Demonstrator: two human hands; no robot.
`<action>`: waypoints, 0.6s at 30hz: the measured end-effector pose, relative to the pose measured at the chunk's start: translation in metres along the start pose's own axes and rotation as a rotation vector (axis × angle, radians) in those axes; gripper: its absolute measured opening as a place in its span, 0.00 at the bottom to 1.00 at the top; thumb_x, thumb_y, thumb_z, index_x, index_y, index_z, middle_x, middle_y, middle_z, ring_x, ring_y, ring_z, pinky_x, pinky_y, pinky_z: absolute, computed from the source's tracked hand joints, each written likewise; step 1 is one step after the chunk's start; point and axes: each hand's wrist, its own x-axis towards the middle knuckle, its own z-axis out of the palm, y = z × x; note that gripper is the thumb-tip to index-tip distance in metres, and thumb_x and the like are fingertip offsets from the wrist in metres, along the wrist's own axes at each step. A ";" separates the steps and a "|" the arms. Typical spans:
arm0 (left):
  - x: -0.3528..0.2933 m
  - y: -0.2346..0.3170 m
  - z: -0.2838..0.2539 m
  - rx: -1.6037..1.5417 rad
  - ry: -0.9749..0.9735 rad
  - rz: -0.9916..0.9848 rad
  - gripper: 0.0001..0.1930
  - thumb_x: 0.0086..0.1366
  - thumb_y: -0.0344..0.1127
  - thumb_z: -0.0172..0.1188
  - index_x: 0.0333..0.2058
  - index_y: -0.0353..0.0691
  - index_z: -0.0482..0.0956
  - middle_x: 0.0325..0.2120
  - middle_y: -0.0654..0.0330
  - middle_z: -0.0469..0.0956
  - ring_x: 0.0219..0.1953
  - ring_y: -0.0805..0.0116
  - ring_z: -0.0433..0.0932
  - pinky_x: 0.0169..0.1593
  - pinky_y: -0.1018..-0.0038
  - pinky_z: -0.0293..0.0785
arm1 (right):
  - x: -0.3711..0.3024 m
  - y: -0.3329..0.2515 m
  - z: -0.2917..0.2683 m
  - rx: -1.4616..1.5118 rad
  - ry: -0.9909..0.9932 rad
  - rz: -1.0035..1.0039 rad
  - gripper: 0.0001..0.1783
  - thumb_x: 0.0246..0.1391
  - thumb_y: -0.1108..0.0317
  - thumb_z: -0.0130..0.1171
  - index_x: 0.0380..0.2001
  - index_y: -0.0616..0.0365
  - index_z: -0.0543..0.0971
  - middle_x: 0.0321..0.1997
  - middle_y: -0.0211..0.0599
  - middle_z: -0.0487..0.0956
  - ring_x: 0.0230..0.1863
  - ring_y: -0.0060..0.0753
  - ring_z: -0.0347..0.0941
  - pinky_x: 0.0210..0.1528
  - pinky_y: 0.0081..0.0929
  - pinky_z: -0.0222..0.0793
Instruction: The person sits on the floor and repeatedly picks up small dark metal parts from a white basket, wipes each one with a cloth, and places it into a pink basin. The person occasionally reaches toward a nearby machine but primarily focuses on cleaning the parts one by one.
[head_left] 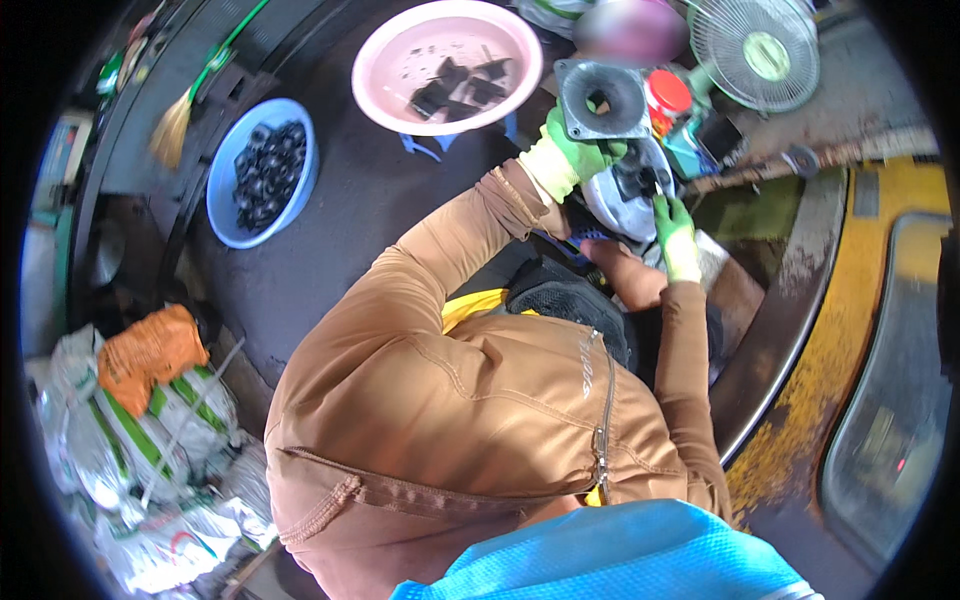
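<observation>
Dark-grey horn (622, 118), green gloves (562, 155), pink basin (392, 62)

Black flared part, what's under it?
The left hand, in a green glove, holds the black part from below, and some of a white container shows beneath. Whatever the part itself covers, including some of the glove, can't be seen.

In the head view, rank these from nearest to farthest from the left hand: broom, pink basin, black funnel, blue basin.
From the left hand:
1. Black funnel: held in that hand.
2. Pink basin: up and to its left.
3. Blue basin: farther left.
4. Broom: beyond the blue basin, at upper left.
</observation>
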 end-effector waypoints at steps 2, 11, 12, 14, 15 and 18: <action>-0.007 0.021 -0.016 0.749 0.032 0.344 0.10 0.69 0.39 0.46 0.45 0.45 0.71 0.35 0.61 0.74 0.34 0.66 0.73 0.32 0.68 0.70 | -0.003 0.013 0.018 0.136 -0.127 -0.014 0.27 0.61 0.47 0.49 0.49 0.59 0.76 0.49 0.58 0.77 0.52 0.59 0.71 0.53 0.45 0.65; -0.135 0.211 -0.144 2.008 0.225 1.018 0.11 0.51 0.29 0.60 0.36 0.40 0.80 0.33 0.58 0.78 0.33 0.61 0.77 0.36 0.69 0.73 | -0.046 0.033 0.024 0.641 -0.280 0.290 0.13 0.62 0.60 0.53 0.44 0.56 0.76 0.20 0.24 0.67 0.17 0.15 0.59 0.15 0.17 0.53; -0.165 0.219 -0.169 2.161 0.340 1.005 0.12 0.53 0.31 0.59 0.38 0.40 0.79 0.34 0.58 0.78 0.35 0.61 0.77 0.37 0.69 0.74 | -0.049 0.030 0.023 0.649 -0.275 0.316 0.12 0.63 0.59 0.52 0.42 0.55 0.76 0.18 0.20 0.64 0.15 0.13 0.56 0.14 0.16 0.49; -0.219 0.227 -0.223 2.408 0.551 0.817 0.14 0.57 0.34 0.57 0.43 0.41 0.78 0.38 0.57 0.78 0.39 0.61 0.77 0.41 0.69 0.74 | -0.053 0.023 0.021 0.677 -0.245 0.346 0.15 0.63 0.56 0.51 0.41 0.56 0.77 0.17 0.18 0.61 0.14 0.12 0.53 0.14 0.16 0.45; -0.243 0.230 -0.249 2.546 0.797 0.507 0.15 0.59 0.36 0.56 0.45 0.41 0.77 0.42 0.56 0.78 0.42 0.60 0.77 0.43 0.68 0.74 | -0.054 0.019 0.020 0.652 -0.237 0.350 0.16 0.63 0.56 0.51 0.41 0.57 0.77 0.17 0.18 0.61 0.14 0.12 0.52 0.14 0.16 0.45; -0.289 0.235 -0.304 2.075 1.519 0.293 0.17 0.61 0.40 0.52 0.47 0.42 0.77 0.48 0.53 0.77 0.51 0.56 0.75 0.51 0.67 0.72 | -0.052 0.010 0.017 0.664 -0.213 0.352 0.20 0.64 0.54 0.51 0.43 0.60 0.78 0.17 0.18 0.60 0.13 0.12 0.50 0.15 0.16 0.42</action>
